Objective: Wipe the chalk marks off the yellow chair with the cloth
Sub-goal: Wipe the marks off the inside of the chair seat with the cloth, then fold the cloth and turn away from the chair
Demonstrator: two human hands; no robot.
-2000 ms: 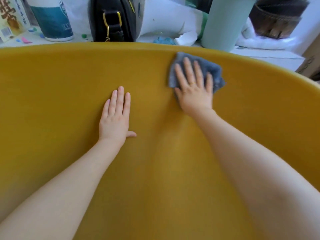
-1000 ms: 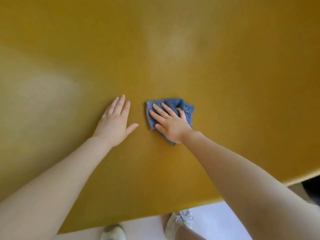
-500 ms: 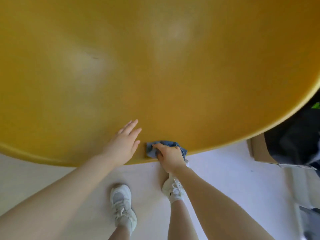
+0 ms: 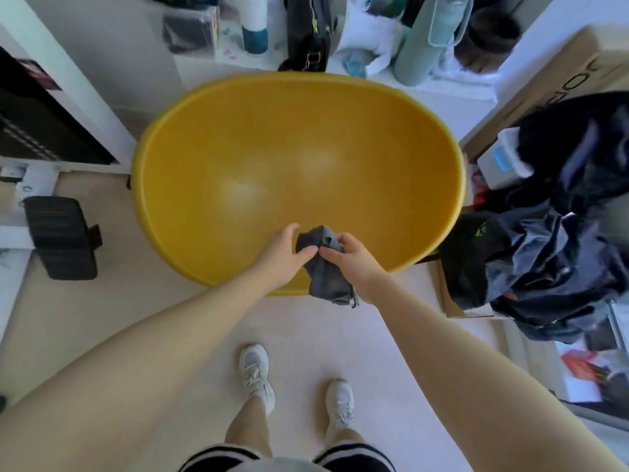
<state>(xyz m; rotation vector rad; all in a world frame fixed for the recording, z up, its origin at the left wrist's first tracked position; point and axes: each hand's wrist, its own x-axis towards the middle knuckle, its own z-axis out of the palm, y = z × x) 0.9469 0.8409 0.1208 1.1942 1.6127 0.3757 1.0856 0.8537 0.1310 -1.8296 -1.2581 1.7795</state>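
Observation:
The yellow chair (image 4: 296, 148) fills the middle of the head view as a wide, bowl-shaped shell seen from above. Two pale, hazy patches lie on its seat. A grey-blue cloth (image 4: 325, 270) hangs bunched in the air over the chair's near rim. My left hand (image 4: 284, 255) pinches the cloth's top edge from the left. My right hand (image 4: 354, 264) grips the same cloth from the right, and the lower part of the cloth dangles below it. Neither hand touches the chair.
My two white shoes (image 4: 257, 376) stand on the pale floor in front of the chair. Dark bags and clothes (image 4: 558, 233) with cardboard boxes crowd the right side. A black case (image 4: 61, 241) lies at left. Bottles, a black handbag (image 4: 308, 32) and clutter sit behind.
My right hand wiped the cloth down the seat to the near rim, then lifted it off. My left hand left the chair and took hold of the cloth. My view pulled back and up.

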